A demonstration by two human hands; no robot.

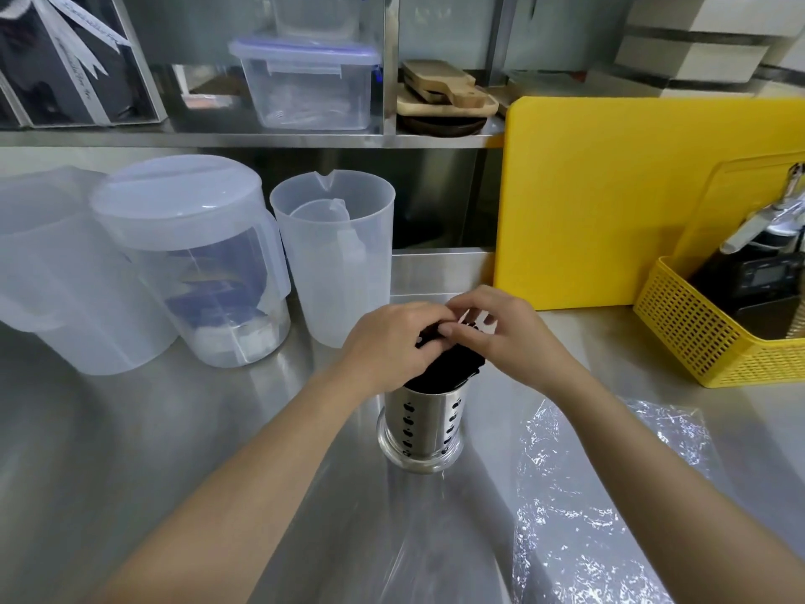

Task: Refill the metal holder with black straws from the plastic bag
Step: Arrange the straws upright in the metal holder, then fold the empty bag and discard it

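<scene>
Steel worktop (130, 429) in a kitchen, shelving behind; clear jugs (191, 263) at the left, a yellow board (610, 202) and yellow basket (705, 342) at the right; a clear bag (601, 494) lies flat and apparently emptied on the worktop, right of the holder (420, 422). The holder, a perforated metal cylinder, stands upright near centre; the straws (453, 364) sit in its mouth as a dark bundle, long axis near vertical, tips up and leaning slightly away and to the right. The left hand (394, 342) is clenched over the bundle's top from the left; the right hand (501, 329) pinches at the same tips, a pale scrap of wrapper showing between its fingers; whether that scrap is loose or attached cannot be told. Step in hand, as judged: settling the bundle and freeing its tips; the refill seems nearly done. To do it well: keep one hand steadying the bundle so the holder does not tip; press straight down along the axis, not sideways, lest straws bend; spread the tips evenly round the rim; lift away any wrapper without dragging straws out.
</scene>
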